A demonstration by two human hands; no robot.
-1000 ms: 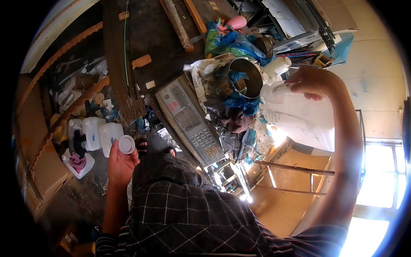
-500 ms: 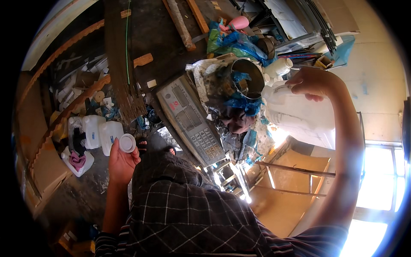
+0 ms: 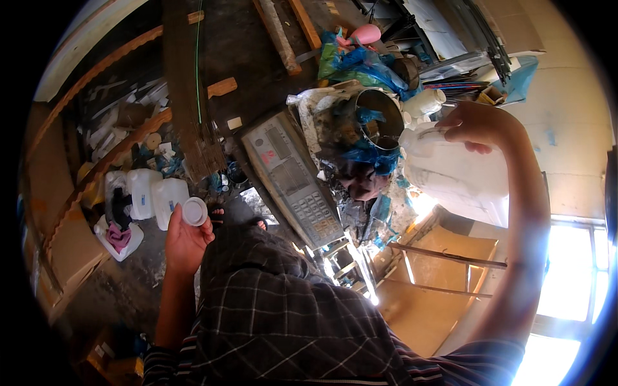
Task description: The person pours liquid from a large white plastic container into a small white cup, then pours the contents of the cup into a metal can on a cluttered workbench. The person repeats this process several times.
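Observation:
My right hand [image 3: 481,127] is closed round the handle of a large whitish plastic jug [image 3: 458,172]. The jug is tipped on its side, its mouth close to the rim of a metal pot [image 3: 391,114]. Whether liquid runs from it is too small to tell. Blue plastic scraps cling in and around the pot, which stands on a grimy surface behind the keypad panel of a grey digital scale [image 3: 293,183]. Low on the left, my left hand [image 3: 185,249] pinches a round white cap [image 3: 194,211] between thumb and fingers, well apart from the jug.
White plastic jugs [image 3: 170,199] stand on the floor at left, beside a cut-open container [image 3: 122,241] with cloth in it. Blue and green plastic bags [image 3: 364,67] lie beyond the pot, near small white bottles [image 3: 425,101]. A wooden frame [image 3: 447,255] is at lower right.
The surroundings have shifted slightly to the right in the picture. Both hands keep their hold, and the jug stays tipped at the pot's rim.

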